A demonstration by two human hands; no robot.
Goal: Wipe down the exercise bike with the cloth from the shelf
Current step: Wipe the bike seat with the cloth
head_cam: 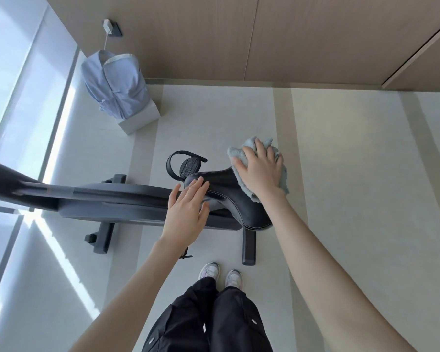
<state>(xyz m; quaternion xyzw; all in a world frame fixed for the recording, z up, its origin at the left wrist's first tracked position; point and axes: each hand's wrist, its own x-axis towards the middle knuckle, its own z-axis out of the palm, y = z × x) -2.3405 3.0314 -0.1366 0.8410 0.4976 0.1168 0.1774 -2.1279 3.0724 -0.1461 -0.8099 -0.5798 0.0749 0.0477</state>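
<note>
The right hand (261, 171) lies flat with its fingers spread, palm pressing a pale blue-grey fluffy cloth (236, 153) down onto the wide rear end of a black padded saddle (239, 201). The cloth bunches out beyond the fingertips and hangs over the saddle's far and right edges. The hand presses the cloth rather than gripping it.

The left hand (188, 209) is also open, fingers straight and close together. Its fingertips rest on the narrow nose of the saddle and it holds nothing.

The saddle belongs to a dark grey exercise bike (117, 201), whose long body runs leftward from the saddle towards the edge of view. Just beyond the saddle's nose a black ribbed pedal with a looped strap (188, 166) sticks out. Two dark crossbar feet (249, 247) stand on the pale tiled floor (341, 174), one under the saddle and one further left.

Near the person's side of the bike are white trainers (221, 274) and black trousers (208, 318).

Well beyond the bike, a light blue shirt (116, 87) hangs from a wall hook (111, 27) on the light wooden wall panel (239, 34), above a white box (142, 118). A bright window (10, 72) fills the left side.
</note>
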